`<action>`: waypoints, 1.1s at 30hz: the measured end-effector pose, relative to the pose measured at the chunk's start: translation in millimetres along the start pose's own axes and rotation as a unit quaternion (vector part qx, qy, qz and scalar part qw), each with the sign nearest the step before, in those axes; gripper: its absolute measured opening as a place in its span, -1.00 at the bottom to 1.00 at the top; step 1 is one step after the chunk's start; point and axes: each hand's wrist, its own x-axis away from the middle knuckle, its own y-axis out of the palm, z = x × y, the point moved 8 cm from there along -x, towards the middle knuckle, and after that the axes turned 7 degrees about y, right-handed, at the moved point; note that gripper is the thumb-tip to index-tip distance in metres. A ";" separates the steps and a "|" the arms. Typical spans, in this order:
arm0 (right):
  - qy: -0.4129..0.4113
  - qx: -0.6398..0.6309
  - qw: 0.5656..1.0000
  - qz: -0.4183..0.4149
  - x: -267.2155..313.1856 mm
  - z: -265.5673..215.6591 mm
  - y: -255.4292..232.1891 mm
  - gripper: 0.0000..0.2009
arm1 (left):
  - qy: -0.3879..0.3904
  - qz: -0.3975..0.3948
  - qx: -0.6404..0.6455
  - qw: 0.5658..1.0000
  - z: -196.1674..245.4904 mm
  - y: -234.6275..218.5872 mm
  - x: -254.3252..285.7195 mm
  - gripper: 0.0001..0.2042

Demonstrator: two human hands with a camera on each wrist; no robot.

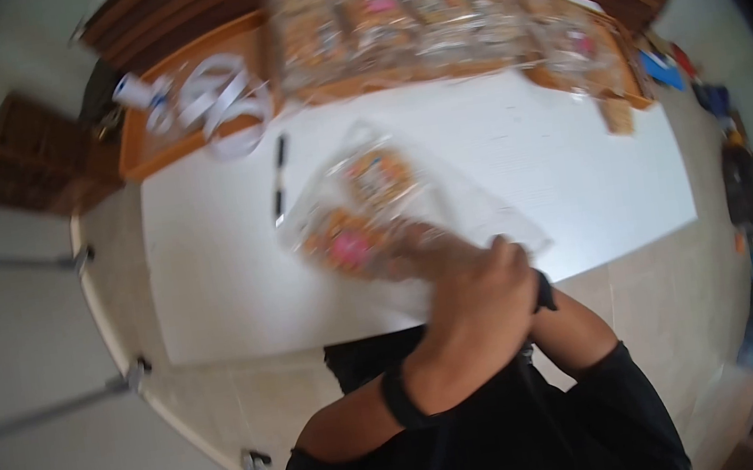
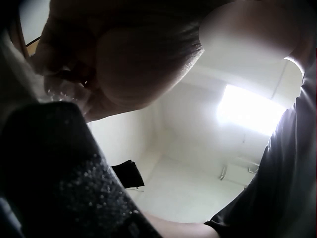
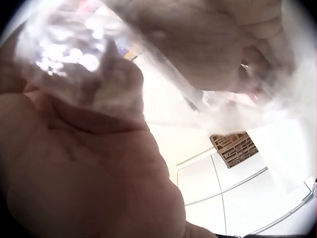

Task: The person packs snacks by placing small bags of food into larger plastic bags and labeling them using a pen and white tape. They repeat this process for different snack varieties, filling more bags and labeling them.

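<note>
A large clear plastic bag (image 1: 478,207) lies slanted across the white table, blurred. Two orange-patterned packs show in it, one pack (image 1: 378,178) at the back and a pack with a pink patch (image 1: 344,244) in front. My left hand (image 1: 480,302) crosses over my right, its fingers curled on the bag's near side. In the left wrist view, clear plastic (image 2: 67,94) bunches under the left fingers. My right hand (image 1: 426,247) reaches over the front pack, partly hidden by the left. The right wrist view has shiny plastic (image 3: 74,59) gathered at the right fingers.
A long orange tray (image 1: 161,149) spans the back of the table (image 1: 211,276). It holds stacked clear packs (image 1: 396,23) and white ribbon-like loops (image 1: 226,103). A black-and-white pen (image 1: 281,176) lies left of the bag. At the right back is a small brown piece (image 1: 618,115).
</note>
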 end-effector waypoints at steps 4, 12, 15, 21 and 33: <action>-0.073 -0.104 0.992 0.001 -0.1 3.8 -7.8 -0.75 | -0.014 0.014 0.042 0.999 -8.9 -8.4 -6.4 -0.87; -0.085 0.131 0.988 -0.005 -30.4 23.4 -7.8 -0.83 | -0.025 0.031 0.050 0.998 -0.9 3.5 -8.4 -0.90; -0.044 0.193 0.979 -0.047 -13.5 5.1 5.2 -0.83 | -0.062 0.037 0.058 0.996 -1.4 10.3 -6.6 -0.90; 0.121 0.173 0.965 -0.155 88.1 -13.2 -26.4 -0.78 | -0.121 0.043 0.046 0.991 -13.3 13.7 -4.1 -0.91; -0.117 0.695 0.455 0.545 231.1 -224.6 -321.4 -0.38 | -0.098 -0.022 -0.071 0.992 5.7 25.7 7.2 -0.66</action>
